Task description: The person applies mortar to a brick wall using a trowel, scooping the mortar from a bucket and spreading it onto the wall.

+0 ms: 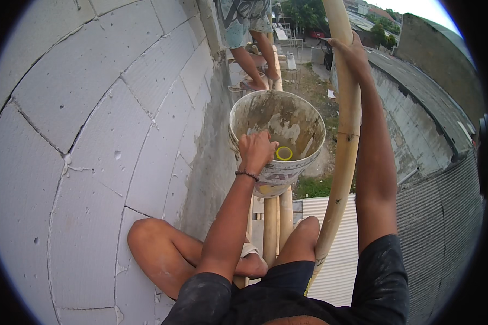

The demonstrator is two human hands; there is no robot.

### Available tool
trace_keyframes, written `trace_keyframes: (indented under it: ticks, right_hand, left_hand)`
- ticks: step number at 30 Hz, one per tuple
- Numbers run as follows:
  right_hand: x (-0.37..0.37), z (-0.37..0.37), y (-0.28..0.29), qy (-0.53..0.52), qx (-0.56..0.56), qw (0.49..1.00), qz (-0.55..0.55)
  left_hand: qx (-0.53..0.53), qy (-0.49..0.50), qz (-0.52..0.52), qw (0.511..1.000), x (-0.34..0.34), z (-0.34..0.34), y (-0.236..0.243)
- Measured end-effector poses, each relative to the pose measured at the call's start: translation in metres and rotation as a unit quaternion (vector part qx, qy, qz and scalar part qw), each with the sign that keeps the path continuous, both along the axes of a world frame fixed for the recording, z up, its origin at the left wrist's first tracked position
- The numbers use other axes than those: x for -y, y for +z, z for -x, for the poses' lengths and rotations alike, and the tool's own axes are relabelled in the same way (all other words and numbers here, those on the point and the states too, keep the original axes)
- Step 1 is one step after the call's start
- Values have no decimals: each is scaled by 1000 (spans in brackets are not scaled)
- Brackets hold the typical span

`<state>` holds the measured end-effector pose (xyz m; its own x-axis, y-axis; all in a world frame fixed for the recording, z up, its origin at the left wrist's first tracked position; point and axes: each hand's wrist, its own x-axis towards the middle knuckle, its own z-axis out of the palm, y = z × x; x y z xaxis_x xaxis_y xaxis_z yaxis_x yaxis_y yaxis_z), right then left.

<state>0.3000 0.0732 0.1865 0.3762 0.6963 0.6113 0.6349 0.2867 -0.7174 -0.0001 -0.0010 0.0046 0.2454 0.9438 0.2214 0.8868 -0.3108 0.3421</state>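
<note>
I sit on bamboo scaffold poles (270, 222) high beside a white block wall (92, 135). My left hand (256, 150) reaches into a mortar-smeared white bucket (303, 116) standing on the poles in front of my knees, fingers closed near its inner wall; I cannot tell if it holds anything. A yellow ring-shaped object (283, 153) lies in the bucket next to that hand. My right hand (348, 50) is wrapped around an upright bamboo pole (346, 146) on my right.
Another person's bare legs (255, 59) stand on the poles farther ahead, beside the wall. Below lie corrugated metal roofs (336, 260), a patch of grass (314, 187) and dirt ground. A grey rendered wall (417, 124) runs on the right.
</note>
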Motion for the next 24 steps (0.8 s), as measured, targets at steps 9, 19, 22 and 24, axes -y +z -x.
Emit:
trace_keyframes:
  ticks: [9,19,22,24]
  right_hand:
    - [-11,-6,-9,-9,3,1000,2]
    - [-5,-6,-6,-19,12,1000,2]
    - [-6,-6,-6,-11,11,1000,1]
    - [-7,-5,-6,-5,14,1000,-8]
  left_hand:
    - [1,1,-40,999,0,-1,-6]
    - [-35,20,0,999,-2,-4,-3]
    - [-34,16,-13,999,-3,-3,-4]
    - [-16,10,-22,1000,-2,0,-5]
